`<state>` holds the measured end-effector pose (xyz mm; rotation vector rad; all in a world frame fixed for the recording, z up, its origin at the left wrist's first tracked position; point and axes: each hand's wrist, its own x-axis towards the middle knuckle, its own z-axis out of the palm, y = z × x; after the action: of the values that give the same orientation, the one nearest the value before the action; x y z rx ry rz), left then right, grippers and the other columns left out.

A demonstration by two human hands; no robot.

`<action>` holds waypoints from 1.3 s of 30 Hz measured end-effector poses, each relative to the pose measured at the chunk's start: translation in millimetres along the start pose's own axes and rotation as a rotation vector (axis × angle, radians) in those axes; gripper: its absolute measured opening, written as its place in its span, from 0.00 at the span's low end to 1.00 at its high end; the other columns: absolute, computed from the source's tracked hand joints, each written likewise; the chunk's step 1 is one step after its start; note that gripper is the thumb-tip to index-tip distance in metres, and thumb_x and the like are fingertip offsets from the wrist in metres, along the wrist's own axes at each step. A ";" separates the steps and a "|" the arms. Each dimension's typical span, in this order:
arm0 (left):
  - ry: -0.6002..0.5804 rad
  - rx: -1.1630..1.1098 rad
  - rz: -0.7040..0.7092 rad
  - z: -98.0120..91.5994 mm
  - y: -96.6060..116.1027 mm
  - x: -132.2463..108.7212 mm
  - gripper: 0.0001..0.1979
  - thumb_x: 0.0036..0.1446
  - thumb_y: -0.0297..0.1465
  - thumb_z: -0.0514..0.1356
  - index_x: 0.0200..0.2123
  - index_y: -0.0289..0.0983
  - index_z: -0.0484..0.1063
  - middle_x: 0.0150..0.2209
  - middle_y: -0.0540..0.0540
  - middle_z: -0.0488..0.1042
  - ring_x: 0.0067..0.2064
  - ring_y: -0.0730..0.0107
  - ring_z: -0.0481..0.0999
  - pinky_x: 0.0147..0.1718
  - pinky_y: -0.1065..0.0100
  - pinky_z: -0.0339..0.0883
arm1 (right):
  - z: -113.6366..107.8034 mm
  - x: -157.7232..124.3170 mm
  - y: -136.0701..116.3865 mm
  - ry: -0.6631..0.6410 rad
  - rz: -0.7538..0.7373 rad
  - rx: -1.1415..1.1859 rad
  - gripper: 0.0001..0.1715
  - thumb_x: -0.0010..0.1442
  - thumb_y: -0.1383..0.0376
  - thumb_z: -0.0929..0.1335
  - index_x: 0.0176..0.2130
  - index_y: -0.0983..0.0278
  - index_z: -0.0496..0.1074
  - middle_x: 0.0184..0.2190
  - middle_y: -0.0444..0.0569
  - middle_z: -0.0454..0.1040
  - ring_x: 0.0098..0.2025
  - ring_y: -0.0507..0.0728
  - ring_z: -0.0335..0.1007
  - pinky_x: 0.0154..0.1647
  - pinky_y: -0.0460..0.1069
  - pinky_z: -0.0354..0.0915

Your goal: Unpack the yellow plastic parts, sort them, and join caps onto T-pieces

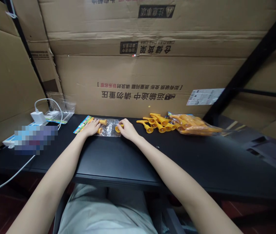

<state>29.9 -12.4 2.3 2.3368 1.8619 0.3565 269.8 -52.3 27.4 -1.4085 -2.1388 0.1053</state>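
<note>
A clear plastic bag (110,127) with a colourful printed header lies flat on the black table, with yellow plastic toy horns (102,122) in it or on it. My left hand (91,127) rests across the header end, its fingers lying flat over the bag and the horns. At the bag's other end my right hand (129,130) is closed around a small yellow horn (117,128), mostly covered by the fingers. Whether this horn is inside the bag's mouth I cannot tell. To the right of my right hand is a loose pile of yellow horns (162,121).
A filled bag of yellow horns (194,125) lies right of the pile. At the left stand a power strip (11,140) with a white charger (38,117) and cable, and clear packaging (63,110). Cardboard (138,71) walls the back; a dark post (245,61) slants at the right.
</note>
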 end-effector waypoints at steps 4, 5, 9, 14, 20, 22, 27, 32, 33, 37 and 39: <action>0.009 -0.003 0.018 -0.2 1.5 0.3 0.32 0.63 0.42 0.39 0.64 0.31 0.56 0.67 0.37 0.52 0.69 0.57 0.48 0.64 0.55 0.43 | -7.4 1.8 21.5 -0.020 0.022 -0.065 0.19 0.60 0.74 0.58 0.48 0.66 0.70 0.49 0.54 0.70 0.50 0.57 0.66 0.48 0.50 0.61; 0.014 -0.001 0.029 -1.2 2.5 -0.5 0.31 0.62 0.42 0.40 0.63 0.32 0.57 0.67 0.38 0.54 0.68 0.57 0.49 0.64 0.56 0.44 | -9.2 0.9 26.9 -0.058 0.014 -0.126 0.21 0.59 0.75 0.59 0.50 0.66 0.69 0.52 0.55 0.69 0.52 0.59 0.64 0.49 0.51 0.61; 0.040 0.043 0.064 -8.9 10.2 -8.6 0.29 0.59 0.45 0.47 0.58 0.37 0.64 0.61 0.39 0.64 0.64 0.54 0.59 0.61 0.56 0.50 | -15.9 -3.0 39.3 -0.184 -0.034 -0.295 0.20 0.60 0.72 0.61 0.51 0.63 0.70 0.56 0.54 0.68 0.54 0.63 0.60 0.47 0.55 0.58; 0.077 0.022 0.100 -14.8 21.3 -19.1 0.28 0.55 0.48 0.51 0.54 0.38 0.68 0.53 0.39 0.68 0.57 0.52 0.64 0.58 0.55 0.55 | -27.0 -1.8 37.5 -0.234 -0.097 -0.358 0.09 0.59 0.68 0.64 0.41 0.62 0.72 0.44 0.51 0.75 0.49 0.60 0.63 0.44 0.53 0.53; 0.094 -0.030 0.088 -7.2 21.9 -17.5 0.29 0.56 0.48 0.51 0.57 0.40 0.66 0.53 0.40 0.65 0.58 0.52 0.61 0.58 0.54 0.54 | -33.7 -0.7 28.4 -0.266 -0.082 -0.438 0.09 0.62 0.63 0.64 0.36 0.64 0.73 0.38 0.51 0.77 0.44 0.58 0.68 0.42 0.51 0.51; 0.105 -0.045 0.090 -4.7 21.7 -16.1 0.28 0.56 0.49 0.52 0.55 0.41 0.68 0.54 0.41 0.64 0.58 0.52 0.61 0.59 0.54 0.53 | -32.9 -1.3 22.7 -0.258 -0.083 -0.481 0.11 0.63 0.63 0.64 0.37 0.64 0.74 0.38 0.52 0.77 0.44 0.59 0.69 0.41 0.51 0.51; 0.112 -0.082 0.130 -2.2 21.8 -14.2 0.24 0.55 0.48 0.53 0.50 0.43 0.70 0.55 0.43 0.64 0.59 0.53 0.61 0.60 0.53 0.53 | -30.2 -4.0 3.9 -0.247 -0.056 -0.541 0.14 0.64 0.63 0.61 0.37 0.66 0.75 0.40 0.56 0.78 0.44 0.60 0.71 0.40 0.51 0.51; 0.074 -0.083 0.185 -3.8 21.4 -14.2 0.23 0.57 0.47 0.52 0.49 0.41 0.70 0.55 0.42 0.66 0.59 0.57 0.63 0.60 0.56 0.54 | -29.2 -6.0 -7.4 -0.250 -0.022 -0.521 0.14 0.63 0.65 0.62 0.36 0.66 0.75 0.39 0.56 0.79 0.42 0.60 0.73 0.40 0.51 0.52; 0.070 -0.080 0.185 -4.0 21.6 -14.5 0.24 0.57 0.47 0.52 0.50 0.41 0.70 0.56 0.42 0.65 0.60 0.57 0.62 0.60 0.56 0.53 | -28.6 -6.1 -7.8 -0.247 -0.028 -0.510 0.13 0.63 0.65 0.62 0.36 0.65 0.75 0.39 0.56 0.79 0.42 0.60 0.73 0.40 0.51 0.52; 0.121 -0.064 0.063 -3.0 22.9 -16.0 0.29 0.56 0.51 0.52 0.56 0.42 0.65 0.63 0.40 0.60 0.65 0.50 0.55 0.62 0.50 0.48 | -24.9 -5.7 -6.2 -0.238 -0.067 -0.458 0.12 0.63 0.64 0.63 0.36 0.65 0.75 0.39 0.55 0.79 0.42 0.61 0.73 0.40 0.51 0.53; 0.133 -0.075 -0.023 -1.3 23.5 -16.3 0.34 0.55 0.53 0.52 0.59 0.40 0.62 0.64 0.37 0.59 0.66 0.47 0.54 0.61 0.49 0.50 | -22.9 -5.4 -5.4 -0.226 -0.062 -0.442 0.12 0.63 0.63 0.63 0.36 0.64 0.75 0.39 0.54 0.79 0.43 0.60 0.73 0.41 0.51 0.53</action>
<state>48.2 -33.7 7.7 2.2919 1.8955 0.5820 278.3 -64.7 46.2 -1.6334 -2.4973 -0.2608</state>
